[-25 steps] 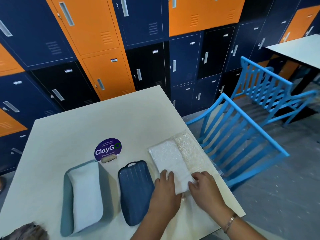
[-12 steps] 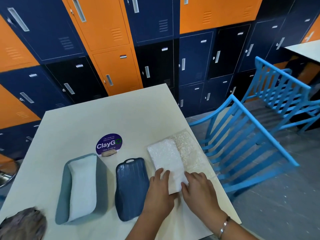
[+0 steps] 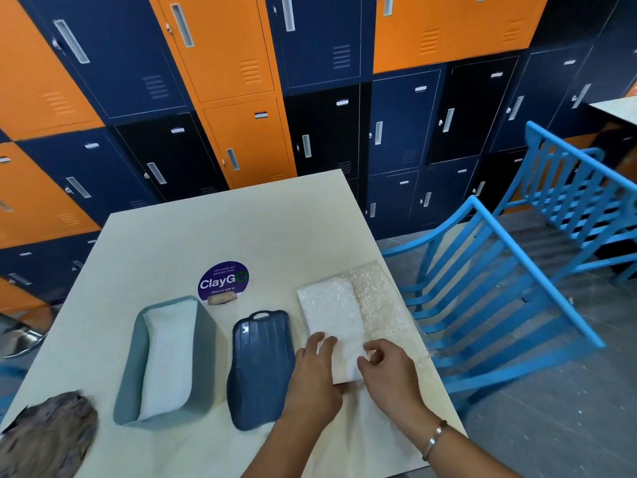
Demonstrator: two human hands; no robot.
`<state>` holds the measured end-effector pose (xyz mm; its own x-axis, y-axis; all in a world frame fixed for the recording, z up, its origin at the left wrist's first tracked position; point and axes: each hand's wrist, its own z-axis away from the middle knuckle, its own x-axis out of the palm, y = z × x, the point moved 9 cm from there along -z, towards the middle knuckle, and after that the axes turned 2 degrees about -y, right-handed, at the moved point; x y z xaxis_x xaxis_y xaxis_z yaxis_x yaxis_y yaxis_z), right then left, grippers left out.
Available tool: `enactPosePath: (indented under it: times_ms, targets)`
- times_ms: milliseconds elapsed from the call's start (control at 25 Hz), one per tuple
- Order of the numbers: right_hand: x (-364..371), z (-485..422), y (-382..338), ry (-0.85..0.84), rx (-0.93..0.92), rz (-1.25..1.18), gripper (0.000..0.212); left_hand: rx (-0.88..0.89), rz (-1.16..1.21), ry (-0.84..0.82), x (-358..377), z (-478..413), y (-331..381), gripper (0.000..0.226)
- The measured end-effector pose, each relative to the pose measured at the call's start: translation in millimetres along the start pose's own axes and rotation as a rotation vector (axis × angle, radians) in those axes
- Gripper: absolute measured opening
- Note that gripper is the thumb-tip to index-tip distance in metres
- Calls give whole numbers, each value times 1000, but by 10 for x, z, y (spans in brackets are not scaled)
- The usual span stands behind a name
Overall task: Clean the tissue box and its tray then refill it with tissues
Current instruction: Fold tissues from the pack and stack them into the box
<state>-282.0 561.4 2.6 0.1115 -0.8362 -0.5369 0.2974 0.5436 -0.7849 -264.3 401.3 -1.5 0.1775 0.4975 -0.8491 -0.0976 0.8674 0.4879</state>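
Your flat left hand (image 3: pixel 315 377) rests on the tissue pack (image 3: pixel 331 312), lower middle, and your right hand (image 3: pixel 389 377) pinches its near edge; it looks soft and slippery, so hold both long sides.

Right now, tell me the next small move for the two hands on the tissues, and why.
Probably slide the tissue stack toward you, out of the clear wrapper. The left hand rests on its near end, the right hand pinches its near corner, and its far end lies inside the wrapper; the open box already holds some tissues.
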Motion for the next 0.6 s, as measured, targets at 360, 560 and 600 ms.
enactPosePath:
  times_ms: [360, 560, 600]
  targets:
    - [19, -16, 27, -26, 89, -114, 17, 0, 20, 32, -2, 8, -4, 82]
    - [-26, 7, 141, -58, 159, -319, 17, 1, 17, 36, 36, 51, 1, 81]
    - [-41, 11, 175, -52, 178, -363, 17, 3, 16, 41, 39, 57, 3, 82]
